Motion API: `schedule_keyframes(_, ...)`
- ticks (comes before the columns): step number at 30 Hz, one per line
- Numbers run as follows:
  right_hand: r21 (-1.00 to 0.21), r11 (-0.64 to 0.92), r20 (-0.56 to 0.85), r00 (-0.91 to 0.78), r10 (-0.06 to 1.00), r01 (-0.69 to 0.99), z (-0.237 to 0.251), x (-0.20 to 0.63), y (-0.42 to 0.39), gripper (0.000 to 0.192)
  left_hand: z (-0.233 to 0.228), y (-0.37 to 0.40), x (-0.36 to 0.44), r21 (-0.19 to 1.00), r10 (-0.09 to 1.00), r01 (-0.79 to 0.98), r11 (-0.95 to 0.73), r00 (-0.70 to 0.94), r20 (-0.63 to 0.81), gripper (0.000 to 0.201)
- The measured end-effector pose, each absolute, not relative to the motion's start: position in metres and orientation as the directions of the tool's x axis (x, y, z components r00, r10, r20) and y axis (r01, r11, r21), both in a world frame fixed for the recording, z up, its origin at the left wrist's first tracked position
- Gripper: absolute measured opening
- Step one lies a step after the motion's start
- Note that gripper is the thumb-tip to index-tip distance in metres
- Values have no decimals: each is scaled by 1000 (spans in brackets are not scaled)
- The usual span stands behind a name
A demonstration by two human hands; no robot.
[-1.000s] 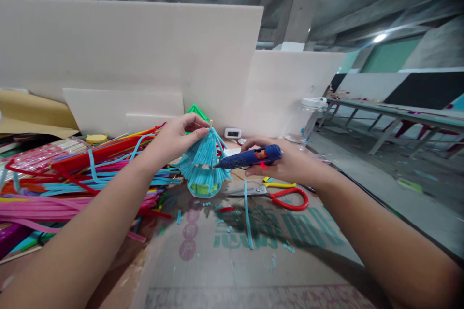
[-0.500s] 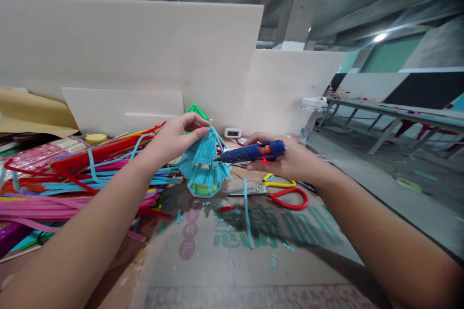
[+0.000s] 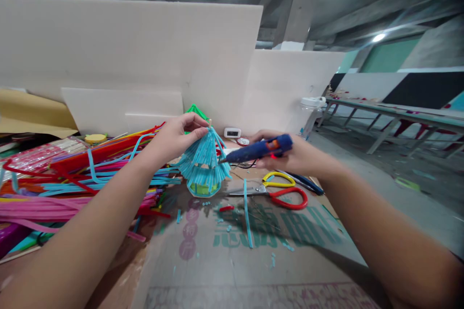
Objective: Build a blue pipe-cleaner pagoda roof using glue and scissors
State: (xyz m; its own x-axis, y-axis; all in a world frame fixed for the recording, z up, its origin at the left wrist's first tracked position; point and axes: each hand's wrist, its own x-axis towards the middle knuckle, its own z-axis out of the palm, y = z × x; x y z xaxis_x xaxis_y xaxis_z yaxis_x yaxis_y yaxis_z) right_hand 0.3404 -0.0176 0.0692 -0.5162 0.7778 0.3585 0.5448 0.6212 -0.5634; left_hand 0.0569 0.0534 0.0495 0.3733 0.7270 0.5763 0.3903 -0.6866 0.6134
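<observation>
Left hand (image 3: 177,137) pinched at the peak of a blue straw cone (image 3: 203,161), fingertips closed on the small stick poking from its top. Cone upright on a flattened cardboard sheet (image 3: 232,260), tiers of cut straw fanning down over a clear greenish base. Right hand (image 3: 295,154) wrapped around a blue glue gun (image 3: 259,149), orange trigger and a red glow visible, nozzle aimed left and touching or just short of the cone's right flank, cannot tell which.

Just below the gun, scissors (image 3: 271,192) with one yellow and one red handle, lying flat, blades toward the cone. Beside them a single blue straw (image 3: 247,215) lying lengthwise, with small blue offcuts scattered across green printed lettering on the cardboard. Left of the cone, a sprawling heap of straws (image 3: 72,178) in pink, red, blue and orange, touching the left forearm. Behind the heap, a yellow lid (image 3: 95,138).

Farther back, pale boards (image 3: 145,53) leaned upright as a screen, a green shape (image 3: 197,111) peeking over the left hand, a small white device (image 3: 232,133) at the board's foot. To the right, a clear jar (image 3: 310,116) with a white lid. Beyond, a bare concrete floor, a long bench-like table (image 3: 391,113), grey ceiling beams, one lit lamp (image 3: 379,37).
</observation>
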Motion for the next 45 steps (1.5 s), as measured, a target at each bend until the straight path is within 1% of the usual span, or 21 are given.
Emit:
schedule_keyframes(1,-614,612,391,-481,784,498,70,345,-13,37,49,54,57,613,728,394,-685,372,575,34)
schedule_keyframes(3,-661,598,458,-386,800,454,66,357,0,33,49,54,56,615,730,394,-683,373,573,35)
schedule_keyframes(5,-637,562,490,-286,824,528,56,370,17,36,50,54,55,617,732,395,-681,374,569,35)
schedule_keyframes(7,-657,439,465,-129,876,613,39,381,37,36,51,54,55,612,734,404,-680,374,567,35)
schedule_keyframes(8,-653,391,446,-88,891,649,29,384,46,36,51,54,54,609,735,412,-678,374,566,35)
schedule_keyframes(11,-644,272,351,-39,935,715,2,388,73,32,52,53,53,601,738,428,-675,380,558,36)
schedule_keyframes(16,-641,195,310,18,951,743,-20,381,111,34,53,52,53,609,745,429,-667,390,541,37)
schedule_keyframes(22,-588,117,219,18,976,800,-35,381,133,26,53,52,53,617,758,441,-652,382,528,37)
schedule_keyframes(25,-551,78,224,57,973,831,-35,387,126,37,52,54,52,617,758,440,-652,389,524,37)
schedule_keyframes(27,-524,74,283,92,955,849,-29,392,113,49,52,56,52,616,755,436,-656,385,531,37)
schedule_keyframes(28,-508,82,320,100,942,857,-24,393,104,50,51,57,51,617,754,434,-656,382,534,37)
schedule_keyframes(30,-472,129,382,70,922,872,-14,390,79,41,51,58,51,616,753,433,-658,380,537,37)
schedule_keyframes(32,-438,211,369,-39,928,874,-7,380,49,28,51,58,51,610,750,436,-662,380,542,37)
schedule_keyframes(33,-425,254,348,-103,932,869,-4,372,33,25,51,58,52,606,747,437,-665,380,546,37)
schedule_keyframes(34,-405,306,316,-183,931,862,-3,363,17,25,51,58,52,601,744,438,-668,380,550,37)
schedule_keyframes(35,-346,377,288,-285,914,859,-3,354,3,28,51,57,52,598,742,439,-670,380,552,37)
schedule_keyframes(36,-279,395,262,-326,908,876,-3,345,-10,33,51,57,52,597,741,439,-671,381,553,37)
schedule_keyframes(39,-108,346,120,-333,935,932,-8,321,-36,52,53,54,53,598,738,432,-675,379,558,38)
schedule_keyframes(41,-39,352,52,-350,935,935,-13,311,-43,55,54,51,54,598,735,428,-678,387,556,37)
schedule_keyframes(43,21,376,39,-376,926,926,-18,307,-44,46,55,49,54,598,734,425,-679,397,551,36)
schedule_keyframes(45,51,377,46,-379,924,925,-22,307,-42,30,56,47,54,604,735,419,-678,403,545,36)
